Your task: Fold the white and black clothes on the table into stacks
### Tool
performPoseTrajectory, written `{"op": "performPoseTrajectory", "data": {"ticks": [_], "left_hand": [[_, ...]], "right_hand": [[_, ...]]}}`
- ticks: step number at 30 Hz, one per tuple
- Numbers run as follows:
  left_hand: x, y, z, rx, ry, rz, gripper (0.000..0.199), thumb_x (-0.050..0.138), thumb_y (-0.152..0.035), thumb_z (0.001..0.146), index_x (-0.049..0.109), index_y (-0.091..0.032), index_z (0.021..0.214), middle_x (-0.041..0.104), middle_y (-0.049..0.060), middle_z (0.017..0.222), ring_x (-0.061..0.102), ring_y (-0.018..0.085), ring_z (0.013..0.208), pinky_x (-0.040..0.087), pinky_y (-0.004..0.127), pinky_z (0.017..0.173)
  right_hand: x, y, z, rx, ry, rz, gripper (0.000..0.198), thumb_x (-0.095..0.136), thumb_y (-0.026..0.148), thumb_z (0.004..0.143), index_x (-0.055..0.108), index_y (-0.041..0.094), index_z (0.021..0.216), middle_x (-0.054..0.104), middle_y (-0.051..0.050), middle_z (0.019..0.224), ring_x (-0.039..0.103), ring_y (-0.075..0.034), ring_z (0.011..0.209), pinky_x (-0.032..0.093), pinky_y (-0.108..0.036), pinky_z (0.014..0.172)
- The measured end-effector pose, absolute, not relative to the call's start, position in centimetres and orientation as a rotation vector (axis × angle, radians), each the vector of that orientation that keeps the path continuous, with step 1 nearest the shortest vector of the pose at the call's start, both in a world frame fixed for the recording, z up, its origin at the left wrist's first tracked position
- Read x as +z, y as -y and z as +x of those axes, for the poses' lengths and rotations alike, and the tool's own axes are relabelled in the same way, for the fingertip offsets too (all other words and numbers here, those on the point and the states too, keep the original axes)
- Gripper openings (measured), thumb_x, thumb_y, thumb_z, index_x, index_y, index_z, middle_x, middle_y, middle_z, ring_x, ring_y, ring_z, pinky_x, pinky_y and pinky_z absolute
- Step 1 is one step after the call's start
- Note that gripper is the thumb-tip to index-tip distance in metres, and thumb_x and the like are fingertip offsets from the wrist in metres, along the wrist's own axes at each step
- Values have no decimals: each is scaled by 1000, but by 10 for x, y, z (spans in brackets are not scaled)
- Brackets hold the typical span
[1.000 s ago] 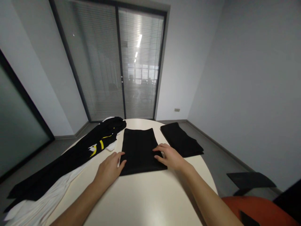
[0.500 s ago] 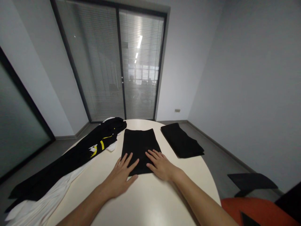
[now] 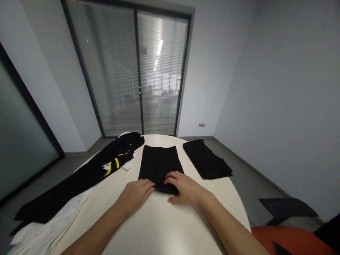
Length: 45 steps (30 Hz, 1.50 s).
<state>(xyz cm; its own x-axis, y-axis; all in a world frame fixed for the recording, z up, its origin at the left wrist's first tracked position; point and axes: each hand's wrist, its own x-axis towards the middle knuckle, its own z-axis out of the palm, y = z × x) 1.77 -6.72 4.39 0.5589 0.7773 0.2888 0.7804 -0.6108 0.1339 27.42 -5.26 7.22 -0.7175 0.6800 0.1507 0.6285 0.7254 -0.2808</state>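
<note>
A folded black garment (image 3: 160,161) lies on the round table straight in front of me. Its near edge is bent up a little, with a shadowed dip in the middle. My left hand (image 3: 136,193) has its fingers closed on the near left corner, thumb against the forefinger. On the near right part my right hand (image 3: 183,186) curls its fingers over the top of the cloth, its thumb at the near edge. The exact kind of garment does not show.
Another folded black garment (image 3: 205,159) lies at the table's right side. Along the left edge a black garment (image 3: 87,177) with yellow and white marks lies over white cloth (image 3: 63,219). An orange-red chair (image 3: 281,237) stands at the lower right of the cream table (image 3: 159,226).
Both hands lay spread flat on the garment before. Now the left has drawn back to its near corner and closed, the right fingers have curled, and the near edge is bent up.
</note>
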Motion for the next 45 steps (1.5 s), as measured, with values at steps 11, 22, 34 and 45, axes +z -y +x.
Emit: {"op": "performPoseTrajectory", "data": {"ticks": [11,22,34,45], "left_hand": [[52,64,-4,-514,1412,-2923,30,54,-12,84,70,-24,107,72,3,111,66,21,103,49,33,90],[68,83,2,-283,1883,-3567,43,50,-51,92,74,-17,81,73,4,70,64,16,58,47,24,53],[44,82,8,-398,1391,-3164,69,65,-48,87,39,-38,150,30,5,161,25,34,148,29,57,116],[25,65,12,-566,1490,-2974,55,45,-50,99,37,-36,151,26,5,163,20,32,150,24,58,118]], "right_hand": [[76,46,285,413,2632,-1099,33,59,17,80,75,24,109,74,-3,107,67,-21,100,48,-27,88],[77,51,290,1506,2390,-1086,49,67,56,82,74,17,112,74,-7,85,67,-16,68,50,-24,59],[59,40,294,797,2595,-1294,95,70,71,72,39,29,151,23,-10,163,12,-38,150,15,-57,120],[63,34,300,662,2480,-1251,89,72,67,73,46,27,148,31,-12,159,25,-35,147,20,-52,120]]}}
